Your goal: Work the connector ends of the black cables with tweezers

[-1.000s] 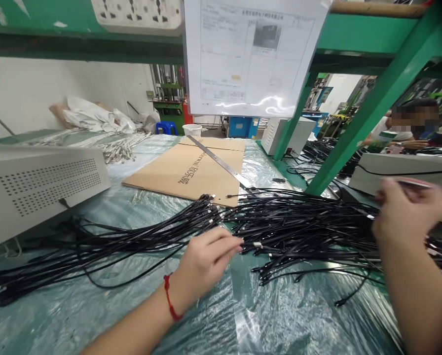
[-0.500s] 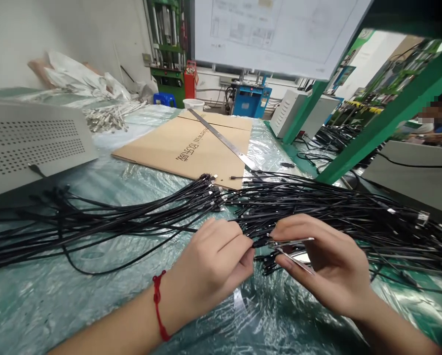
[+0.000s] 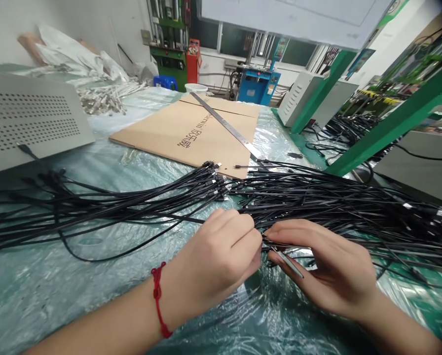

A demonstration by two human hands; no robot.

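Observation:
My left hand (image 3: 226, 254), with a red cord bracelet at the wrist, is closed in a pinch around the end of a black cable (image 3: 264, 237). Most of that end is hidden behind the fingers. Between thumb and fingers my right hand (image 3: 330, 264) grips a small silver nail clipper (image 3: 290, 262), its lever angled away from the body. The clipper's jaws meet the cable end close beside my left fingertips; whether they bite on it I cannot tell. Behind the hands lies a large pile of black cables (image 3: 317, 197), and a second bundle (image 3: 132, 202) stretches to the left.
A flat cardboard sheet (image 3: 206, 130) with a steel ruler (image 3: 224, 123) across it lies beyond the cables. Grey perforated metal box (image 3: 36, 118) at left, green post (image 3: 391, 118) at right. Plastic film (image 3: 113, 296) covers the table. White pieces are heaped at the back left.
Both hands have come closer together, and the clipper has shifted left against the cable end. Its lever sits at a different angle. The head view has tilted slightly downward.

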